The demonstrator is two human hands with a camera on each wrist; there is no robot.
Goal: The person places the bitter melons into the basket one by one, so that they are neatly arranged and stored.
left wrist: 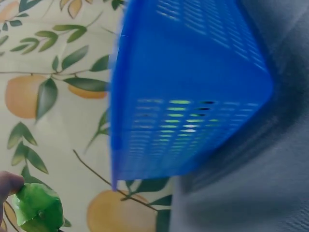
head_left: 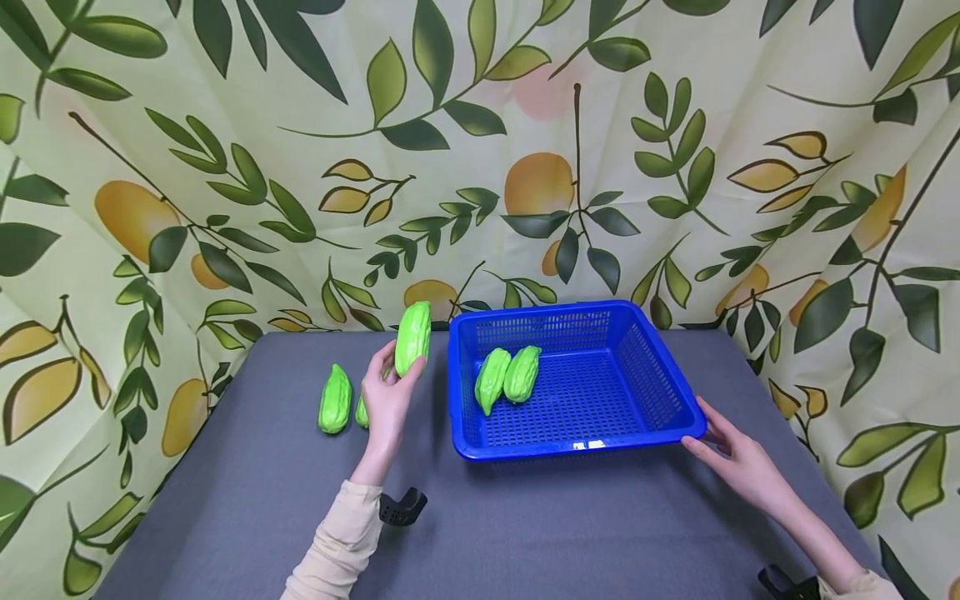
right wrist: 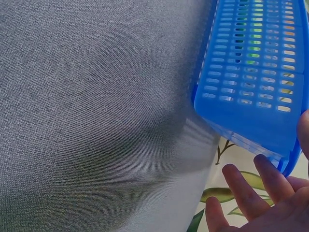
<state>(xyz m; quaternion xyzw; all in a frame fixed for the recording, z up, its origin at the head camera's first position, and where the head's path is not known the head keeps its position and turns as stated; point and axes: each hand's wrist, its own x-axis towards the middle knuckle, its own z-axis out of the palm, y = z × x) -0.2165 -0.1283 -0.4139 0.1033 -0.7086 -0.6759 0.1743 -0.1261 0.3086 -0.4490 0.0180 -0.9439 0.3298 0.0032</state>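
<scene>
A pale cream cloth printed with green leaves and orange fruit (head_left: 450,50) hangs across the back and down both sides, in soft creases. In front of it spreads a table covered in grey-blue woven fabric (head_left: 240,500). On the table, right of the middle, is a rectangular bright blue plastic basket with slotted walls and floor (head_left: 525,450), its long side towards the person.

Two forearms in cream sleeves (head_left: 337,533) reach in from the near edge. The right hand (head_left: 738,467) is at the basket's near right corner, its grip holding the rim there between thumb and forefinger; the wrist view shows the other fingers spread loosely alongside. The left hand (head_left: 386,396) is raised just left of the basket, its grip closed around an oblong, ridged, bright green vegetable (head_left: 412,340), which stands nearly upright above the table.

Two similar green vegetables (head_left: 492,379) lie side by side in the left half of the basket, showing as green through the slots from either wrist. Another plump green one with a pointed tip (head_left: 335,400) lies on the table to the left, and beside it a further green piece (head_left: 362,412) is mostly hidden by the left hand. Smallest are the black curved wrist mounts (head_left: 402,507), one at each cuff.
</scene>
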